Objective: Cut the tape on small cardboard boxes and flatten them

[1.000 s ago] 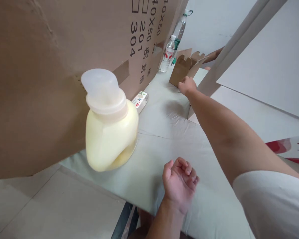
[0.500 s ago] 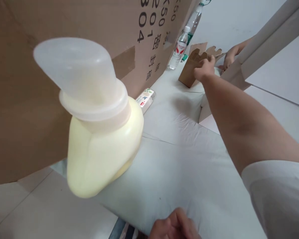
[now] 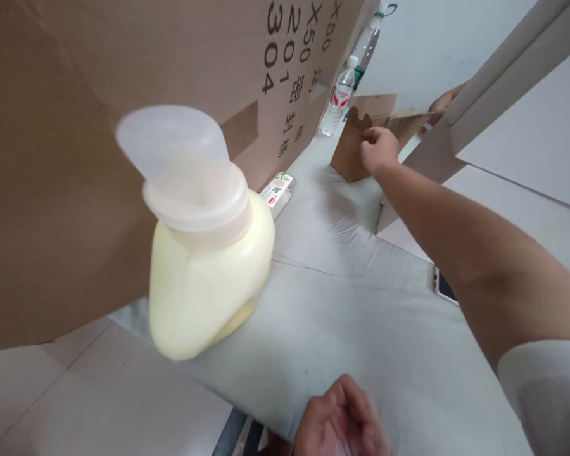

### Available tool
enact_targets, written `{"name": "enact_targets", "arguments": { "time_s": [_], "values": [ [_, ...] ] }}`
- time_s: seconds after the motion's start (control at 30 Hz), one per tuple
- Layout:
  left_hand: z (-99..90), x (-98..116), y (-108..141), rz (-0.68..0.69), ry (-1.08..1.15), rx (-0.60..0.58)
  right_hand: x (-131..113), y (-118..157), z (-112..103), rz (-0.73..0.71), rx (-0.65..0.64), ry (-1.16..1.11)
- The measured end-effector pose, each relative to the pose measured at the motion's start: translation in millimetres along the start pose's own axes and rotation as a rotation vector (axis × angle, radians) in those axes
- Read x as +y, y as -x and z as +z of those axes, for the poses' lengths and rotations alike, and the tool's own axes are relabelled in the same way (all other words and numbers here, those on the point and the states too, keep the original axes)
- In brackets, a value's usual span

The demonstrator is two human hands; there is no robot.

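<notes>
My right hand (image 3: 380, 151) reaches far forward, its fingers closed on the near edge of a small brown cardboard box (image 3: 349, 152) with its top flaps up. The fingertips are partly hidden by the box wall. At the bottom edge, my left hand (image 3: 342, 418) rests palm up with loosely curled fingers and nothing in it. A pale yellow bottle (image 3: 213, 278) with a frosted, slanted cap (image 3: 185, 164) stands to the left, nearest to my left hand but apart from it.
A large printed carton (image 3: 171, 57) walls off the left. Beside it are a small white pack (image 3: 278, 191), a water bottle (image 3: 339, 98) and a taller bottle (image 3: 368, 41). Another person's hand (image 3: 441, 104) shows behind a white box (image 3: 517, 133). A phone (image 3: 443, 286) lies partly under my arm.
The small cardboard box has shifted slightly nearer and left with my right hand. The other person's hand has drawn back behind the white box. A phone has come into view.
</notes>
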State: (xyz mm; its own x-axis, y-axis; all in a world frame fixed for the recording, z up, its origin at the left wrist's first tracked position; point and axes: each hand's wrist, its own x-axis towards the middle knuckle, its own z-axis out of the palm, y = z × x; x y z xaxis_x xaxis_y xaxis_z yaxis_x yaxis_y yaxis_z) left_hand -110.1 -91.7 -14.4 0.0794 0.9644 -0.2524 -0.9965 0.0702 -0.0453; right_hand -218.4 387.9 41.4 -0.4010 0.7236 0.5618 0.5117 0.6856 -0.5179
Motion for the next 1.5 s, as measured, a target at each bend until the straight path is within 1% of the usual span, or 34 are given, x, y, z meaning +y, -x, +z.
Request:
{"name": "enact_targets", "arguments": {
  "time_s": [0.03,0.07,0.1,0.17,0.23,0.27,0.3,0.37,0.4,0.43,0.47,0.5,0.57,0.6,0.63,0.7,0.73,0.8,0.83,0.9,0.93,1.03,1.13,1.3,1.43,1.5],
  "values": [
    [1.4,-4,-2,0.021,-0.026,0.023,-12,14,-5,0.066,0.011,-0.034],
    [2.6,-9,-4,0.060,-0.069,0.059,-26,31,-12,0.087,0.009,-0.054],
    [3.7,-13,-6,0.117,-0.129,0.111,-39,51,-22,0.078,0.004,-0.072],
    [5.6,-20,-11,0.302,-0.289,0.254,-62,98,-49,0.046,-0.017,-0.168],
    [6.8,-23,-15,0.535,-0.461,0.399,-77,153,-87,0.040,-0.019,-0.260],
    [6.9,-22,-16,0.623,-0.538,0.442,-80,182,-110,0.069,0.000,-0.301],
    [7.0,-21,-17,0.748,-0.589,0.498,-82,212,-135,0.112,0.029,-0.339],
    [7.2,-17,-20,1.005,-0.653,0.607,-81,268,-188,0.177,0.131,-0.418],
    [7.9,-15,-23,1.098,-0.663,0.638,-78,295,-215,0.170,0.202,-0.441],
    [9.3,-15,-27,1.143,-0.673,0.645,-75,320,-240,0.158,0.278,-0.451],
    [11.3,-17,-31,1.147,-0.699,0.627,-71,343,-264,0.160,0.330,-0.464],
    [14.0,-21,-35,1.138,-0.728,0.565,-65,364,-286,0.170,0.366,-0.470],
    [20.2,-35,-43,1.119,-0.821,0.372,-50,400,-321,0.192,0.368,-0.470],
    [23.2,-46,-46,1.104,-0.897,0.257,-41,416,-334,0.204,0.341,-0.467],
    [25.7,-58,-48,1.061,-0.952,0.164,-31,429,-344,0.216,0.305,-0.472],
    [29.0,-84,-49,0.989,-1.051,0.032,-11,452,-357,0.266,0.226,-0.517],
    [29.8,-96,-48,0.968,-1.084,-0.005,-2,461,-361,0.299,0.188,-0.552],
    [30.6,-118,-46,0.978,-1.157,-0.061,13,475,-368,0.352,0.132,-0.620],
    [30.9,-125,-45,0.994,-1.198,-0.087,19,481,-370,0.366,0.119,-0.646],
    [31.4,-133,-43,1.015,-1.309,-0.125,26,488,-375,0.365,0.108,-0.685],
    [31.7,-135,-44,1.008,-1.378,-0.130,28,490,-378,0.359,0.109,-0.702],
    [32.4,-129,-46,0.956,-1.601,-0.059,28,493,-383,0.344,0.095,-0.743],
    [32.8,-121,-48,0.909,-1.675,-0.097,25,494,-386,0.335,0.077,-0.752],
    [30.7,-120,-46,0.873,-1.709,-0.052,20,498,-393,0.304,0.073,-0.703],
    [30.2,-128,-46,0.866,-1.619,-0.072,18,505,-403,0.260,0.024,-0.634],
    [30.9,-134,-48,0.858,-1.550,-0.057,18,510,-408,0.219,0.007,-0.592]
  ]
}}
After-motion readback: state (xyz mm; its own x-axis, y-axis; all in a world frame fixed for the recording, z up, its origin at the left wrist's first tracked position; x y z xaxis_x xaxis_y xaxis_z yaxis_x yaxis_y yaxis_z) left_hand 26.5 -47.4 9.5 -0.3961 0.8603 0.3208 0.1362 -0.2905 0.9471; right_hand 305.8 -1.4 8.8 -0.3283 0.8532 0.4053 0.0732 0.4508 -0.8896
